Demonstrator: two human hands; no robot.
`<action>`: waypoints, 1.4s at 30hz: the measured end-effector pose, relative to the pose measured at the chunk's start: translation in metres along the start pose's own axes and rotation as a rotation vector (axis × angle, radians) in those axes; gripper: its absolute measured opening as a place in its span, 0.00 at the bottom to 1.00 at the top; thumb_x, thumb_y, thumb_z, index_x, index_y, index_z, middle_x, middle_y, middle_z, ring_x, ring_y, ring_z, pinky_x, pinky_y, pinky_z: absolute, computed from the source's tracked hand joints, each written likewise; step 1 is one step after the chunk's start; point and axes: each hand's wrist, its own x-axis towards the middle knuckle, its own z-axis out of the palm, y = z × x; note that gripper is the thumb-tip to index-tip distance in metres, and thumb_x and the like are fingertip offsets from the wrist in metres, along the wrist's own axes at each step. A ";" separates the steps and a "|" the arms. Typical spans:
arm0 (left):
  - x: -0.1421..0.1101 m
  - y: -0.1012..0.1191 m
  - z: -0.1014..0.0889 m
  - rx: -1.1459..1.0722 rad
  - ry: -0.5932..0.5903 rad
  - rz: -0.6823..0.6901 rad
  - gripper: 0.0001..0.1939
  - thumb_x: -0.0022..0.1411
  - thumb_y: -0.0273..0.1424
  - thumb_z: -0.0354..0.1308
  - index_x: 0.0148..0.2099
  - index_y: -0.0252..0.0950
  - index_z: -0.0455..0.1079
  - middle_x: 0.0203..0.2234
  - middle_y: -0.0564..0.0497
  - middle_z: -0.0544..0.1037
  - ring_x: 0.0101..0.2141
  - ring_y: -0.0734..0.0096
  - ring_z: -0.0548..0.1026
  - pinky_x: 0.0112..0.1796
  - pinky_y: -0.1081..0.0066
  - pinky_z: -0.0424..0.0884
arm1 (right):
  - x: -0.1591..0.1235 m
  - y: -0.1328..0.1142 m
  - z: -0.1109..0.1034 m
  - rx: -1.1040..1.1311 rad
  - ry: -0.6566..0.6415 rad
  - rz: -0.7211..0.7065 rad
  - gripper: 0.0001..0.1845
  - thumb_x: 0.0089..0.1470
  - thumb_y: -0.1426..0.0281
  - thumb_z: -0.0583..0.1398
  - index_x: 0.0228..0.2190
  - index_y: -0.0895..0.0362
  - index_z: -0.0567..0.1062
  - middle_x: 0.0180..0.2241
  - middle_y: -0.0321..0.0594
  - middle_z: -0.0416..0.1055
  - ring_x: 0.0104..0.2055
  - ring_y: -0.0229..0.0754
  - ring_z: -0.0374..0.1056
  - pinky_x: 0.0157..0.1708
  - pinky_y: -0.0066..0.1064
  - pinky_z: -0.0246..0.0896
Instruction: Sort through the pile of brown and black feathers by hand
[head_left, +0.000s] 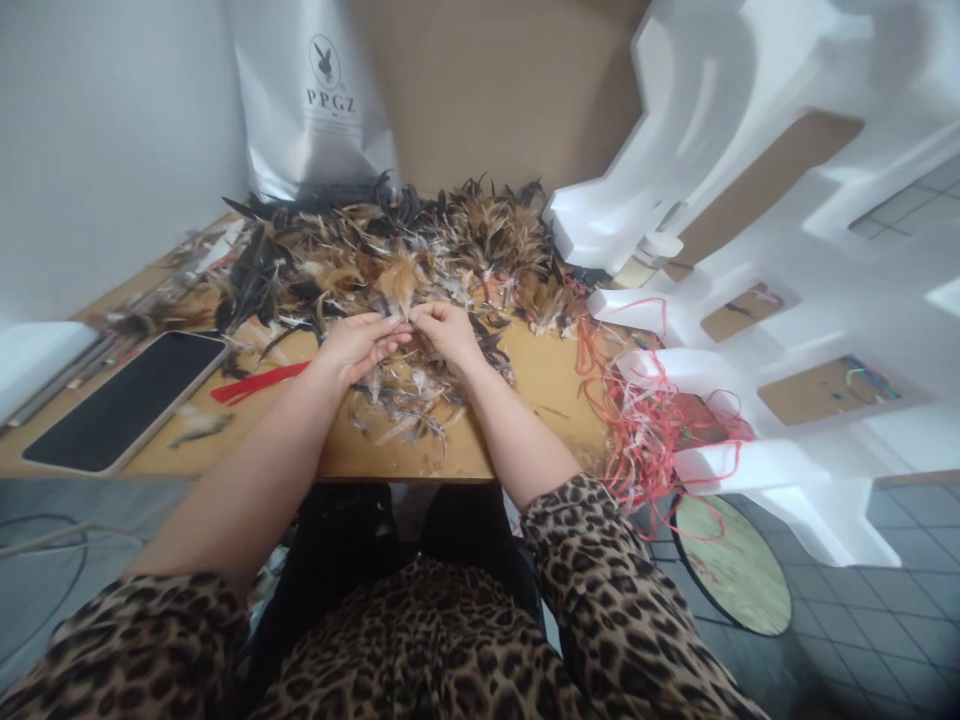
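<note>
Left hand (358, 346): fingers pinched fluffy tan feather tuft (401, 280).
Right hand (448, 336): fingers pinched its base.
Tuft: I judged bunching underway; needed steady grip.

The person wears a brown-and-black leopard-print top (420, 650) with matching sleeves (600, 570) and black trousers (337, 540).

Left hand (364, 345), right hand (448, 335), pinched feathers (401, 280)

Feather tuft (399, 280): golden-brown, fluffy, pinched at its pale base, the plumes fanning away beyond the grip. Loose feathers (416, 395), grey and whitish, lie scattered on the near side of the grip.
</note>
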 end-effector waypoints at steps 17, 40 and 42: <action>0.002 -0.006 0.002 0.205 0.084 0.132 0.04 0.50 0.24 0.63 0.26 0.27 0.72 0.19 0.47 0.76 0.18 0.82 0.71 0.22 0.83 0.68 | -0.001 0.000 0.000 -0.269 0.001 -0.072 0.11 0.45 0.66 0.60 0.29 0.62 0.73 0.27 0.34 0.71 0.28 0.30 0.64 0.33 0.23 0.59; -0.001 -0.002 0.002 0.194 0.022 0.114 0.06 0.50 0.25 0.64 0.25 0.27 0.73 0.19 0.47 0.75 0.17 0.84 0.69 0.20 0.83 0.65 | 0.005 -0.005 -0.022 -0.276 -0.096 -0.068 0.13 0.42 0.62 0.61 0.24 0.61 0.72 0.20 0.31 0.66 0.22 0.29 0.57 0.25 0.22 0.53; 0.000 -0.001 0.000 0.146 0.035 0.129 0.05 0.51 0.25 0.63 0.27 0.27 0.73 0.20 0.47 0.75 0.17 0.84 0.70 0.20 0.84 0.64 | 0.009 -0.006 -0.036 -0.421 -0.067 -0.075 0.13 0.43 0.63 0.60 0.25 0.62 0.73 0.20 0.32 0.66 0.22 0.29 0.57 0.26 0.23 0.54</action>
